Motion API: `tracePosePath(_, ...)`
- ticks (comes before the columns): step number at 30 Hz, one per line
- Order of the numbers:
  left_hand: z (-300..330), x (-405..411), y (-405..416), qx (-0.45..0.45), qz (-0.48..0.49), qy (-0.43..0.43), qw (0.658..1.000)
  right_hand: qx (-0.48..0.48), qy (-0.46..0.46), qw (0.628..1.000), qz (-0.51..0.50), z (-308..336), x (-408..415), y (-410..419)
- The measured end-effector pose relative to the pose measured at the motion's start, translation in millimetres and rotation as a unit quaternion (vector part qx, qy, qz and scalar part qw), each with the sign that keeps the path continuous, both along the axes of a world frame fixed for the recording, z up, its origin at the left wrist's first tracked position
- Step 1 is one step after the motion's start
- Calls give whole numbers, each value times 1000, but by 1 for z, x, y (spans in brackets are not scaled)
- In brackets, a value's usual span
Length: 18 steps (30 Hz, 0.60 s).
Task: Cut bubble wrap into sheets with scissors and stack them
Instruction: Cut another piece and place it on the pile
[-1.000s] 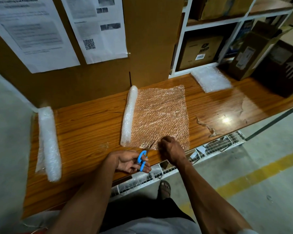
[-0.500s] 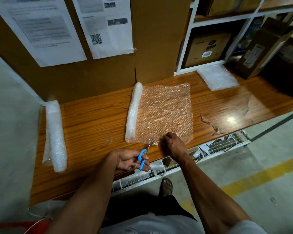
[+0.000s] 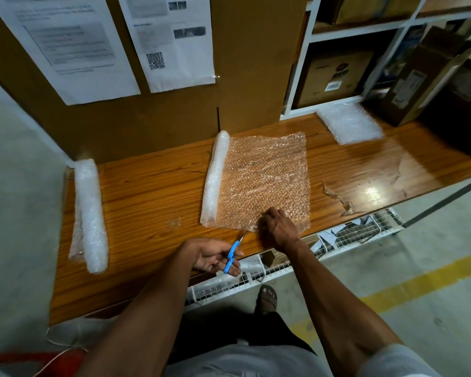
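Fingers [image 3: 230,263] around scissors [image 3: 233,253]; "RED" box [image 3: 337,74]

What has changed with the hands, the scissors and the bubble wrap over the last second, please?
Very little. The left hand keeps gripping the blue scissors, blades at the near edge of the unrolled bubble wrap, and the right hand stays pressed on that edge. Nothing was picked up or released. The two rolls and the stack of cut sheets lie as before; only the camera shifted.

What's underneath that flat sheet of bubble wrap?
The wooden tabletop shows through the unrolled bubble wrap. The right hand rests on its near edge and hides that patch.
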<state>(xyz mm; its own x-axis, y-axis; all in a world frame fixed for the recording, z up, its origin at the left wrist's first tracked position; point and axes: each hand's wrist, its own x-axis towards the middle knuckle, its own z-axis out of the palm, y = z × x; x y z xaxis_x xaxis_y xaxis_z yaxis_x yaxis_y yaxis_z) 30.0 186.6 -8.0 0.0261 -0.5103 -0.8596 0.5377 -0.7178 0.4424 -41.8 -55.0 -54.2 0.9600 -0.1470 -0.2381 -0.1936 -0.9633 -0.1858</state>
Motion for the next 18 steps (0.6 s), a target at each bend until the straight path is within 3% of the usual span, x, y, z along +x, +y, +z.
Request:
tracePosePath(5, 7, -9, -15, 14, 11, -41, 999, 104, -62, 991, -58, 6, -7, -1)
tracePosePath(7, 6, -13, -17, 15, 18, -49, 999, 92, -82, 990, -68, 5, -15, 2)
tracePosePath(12, 6, -24, -21, 10, 63, -67, 996, 128, -1, 982, -141, -5, -21, 15)
tracePosePath(18, 3, -32, -31, 10, 98, -86, 991, 145, 30, 975, -164, -10, -16, 17)
